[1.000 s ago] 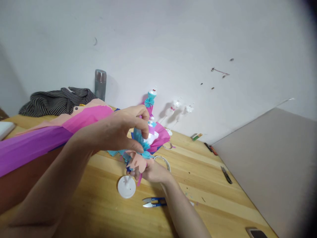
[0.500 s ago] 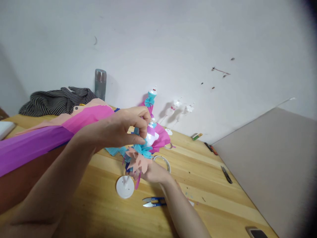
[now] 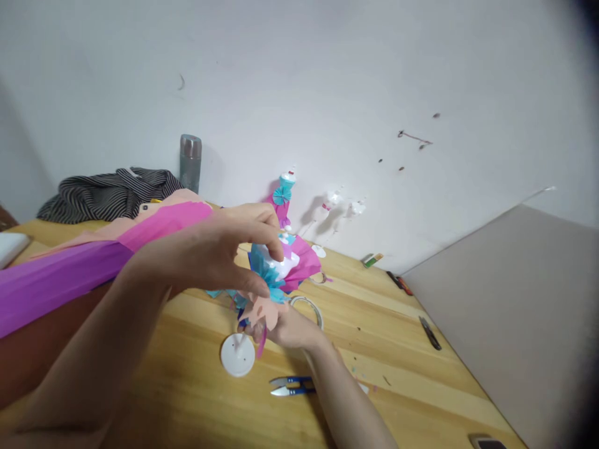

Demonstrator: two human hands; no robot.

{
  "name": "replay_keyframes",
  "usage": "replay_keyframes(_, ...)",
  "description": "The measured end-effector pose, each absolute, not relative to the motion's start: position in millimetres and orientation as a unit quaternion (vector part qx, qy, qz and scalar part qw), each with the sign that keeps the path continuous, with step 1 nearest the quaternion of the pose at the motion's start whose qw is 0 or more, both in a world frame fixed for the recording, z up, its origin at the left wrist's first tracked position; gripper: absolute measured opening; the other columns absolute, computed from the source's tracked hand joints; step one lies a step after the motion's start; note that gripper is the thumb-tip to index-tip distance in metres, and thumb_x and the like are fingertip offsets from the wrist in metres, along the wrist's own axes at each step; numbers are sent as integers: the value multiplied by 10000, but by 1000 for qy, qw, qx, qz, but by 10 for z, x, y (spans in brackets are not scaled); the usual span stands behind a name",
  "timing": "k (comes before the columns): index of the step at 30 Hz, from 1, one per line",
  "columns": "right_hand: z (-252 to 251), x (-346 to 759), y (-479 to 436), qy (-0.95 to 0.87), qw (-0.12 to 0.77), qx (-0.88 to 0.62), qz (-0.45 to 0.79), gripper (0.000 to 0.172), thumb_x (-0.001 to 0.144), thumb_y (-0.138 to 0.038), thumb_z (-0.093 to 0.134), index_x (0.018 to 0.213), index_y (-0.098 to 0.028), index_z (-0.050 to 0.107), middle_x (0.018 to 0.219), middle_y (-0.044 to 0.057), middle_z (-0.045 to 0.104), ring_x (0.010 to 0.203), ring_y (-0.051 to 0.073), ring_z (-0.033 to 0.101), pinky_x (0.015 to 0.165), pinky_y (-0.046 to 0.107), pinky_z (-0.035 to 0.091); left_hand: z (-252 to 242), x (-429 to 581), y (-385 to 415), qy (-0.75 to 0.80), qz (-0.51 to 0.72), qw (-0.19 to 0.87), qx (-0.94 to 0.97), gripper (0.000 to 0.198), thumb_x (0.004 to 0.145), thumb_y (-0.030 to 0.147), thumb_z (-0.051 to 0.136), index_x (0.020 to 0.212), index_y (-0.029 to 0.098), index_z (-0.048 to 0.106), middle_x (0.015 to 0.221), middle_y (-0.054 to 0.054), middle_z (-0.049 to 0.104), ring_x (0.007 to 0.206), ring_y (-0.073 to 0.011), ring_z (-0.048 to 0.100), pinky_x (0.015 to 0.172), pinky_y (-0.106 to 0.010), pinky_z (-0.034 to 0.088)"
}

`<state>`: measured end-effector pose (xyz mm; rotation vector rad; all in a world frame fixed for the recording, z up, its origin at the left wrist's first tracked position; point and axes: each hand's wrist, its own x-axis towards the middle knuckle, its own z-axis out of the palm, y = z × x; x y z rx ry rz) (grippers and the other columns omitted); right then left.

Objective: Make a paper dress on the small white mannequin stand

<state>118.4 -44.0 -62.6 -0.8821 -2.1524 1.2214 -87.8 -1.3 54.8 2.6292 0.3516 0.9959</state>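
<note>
A white figure (image 3: 279, 267) dressed in blue and pink crepe paper tilts over the table, with peach paper petals (image 3: 262, 310) around its lower part. Beneath the petals, my right hand (image 3: 285, 325) is wrapped round the figure's lower part; its fingertips are partly hidden. A white round base (image 3: 238, 355) sticks out below that grip. My left hand (image 3: 234, 243) comes in from the left, its thumb beside the blue and peach petals and its index finger curved over the white body. Thumb and finger are spread, with no paper pinched between them.
Blue-handled snips (image 3: 292, 386) lie in front, near a tape roll (image 3: 306, 307). Purple and pink paper (image 3: 163, 227) spreads at left, by a striped cloth (image 3: 107, 193) and a flask (image 3: 190, 162). A finished-looking figure (image 3: 283, 196) stands by the wall; a cutter (image 3: 429, 333) lies right.
My left thumb and index finger have moved apart; the thumb is lower, over the petals. More of the blue paper and white body shows. My right hand keeps its grip.
</note>
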Motion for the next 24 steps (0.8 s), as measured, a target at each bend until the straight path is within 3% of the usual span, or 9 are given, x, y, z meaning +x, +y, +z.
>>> replay_keyframes(3,-635,1182,-444,-771,275,-309,484,112,777,-193,614,667,-197,594,916,58,714,937,215,663,865,352,540,543,-825,-86,146,356,114,916,221,660,203,788,828,178,646,903,-18,555,834,-129,501,704,-233,415)
replay_keyframes(6,-607,1167,-450,-769,259,-327,484,38,764,-164,604,754,-188,632,934,54,713,940,208,663,858,342,542,548,-770,-132,164,337,95,922,181,638,154,782,729,167,627,824,7,506,748,-110,454,621,-224,360)
replay_keyframes(9,-566,1152,-461,-772,251,-338,477,100,766,-153,602,844,-175,660,1007,64,708,972,206,654,868,332,538,545,-750,-132,170,333,100,922,157,677,93,727,648,156,586,765,23,447,691,-93,413,583,-228,317)
replay_keyframes(13,-560,1157,-465,-790,261,-315,456,99,780,-158,594,830,-179,676,1026,62,707,1030,218,642,939,350,509,531,-759,-89,144,356,109,917,200,740,95,685,602,153,552,758,20,444,732,-104,431,632,-242,336)
replay_keyframes(18,-594,1180,-447,-810,255,-299,436,264,762,-86,574,941,-233,701,1085,24,711,1137,219,609,1044,350,440,549,-768,-64,139,345,117,921,225,759,98,677,587,155,543,743,14,449,729,-114,427,644,-253,346)
replay_keyframes(24,-614,1186,-458,-805,236,-352,416,198,737,-84,646,802,-251,728,1017,32,739,1143,246,606,1058,366,436,520,-779,-45,124,371,139,910,170,764,121,677,625,170,590,757,6,495,748,-118,473,662,-250,390)
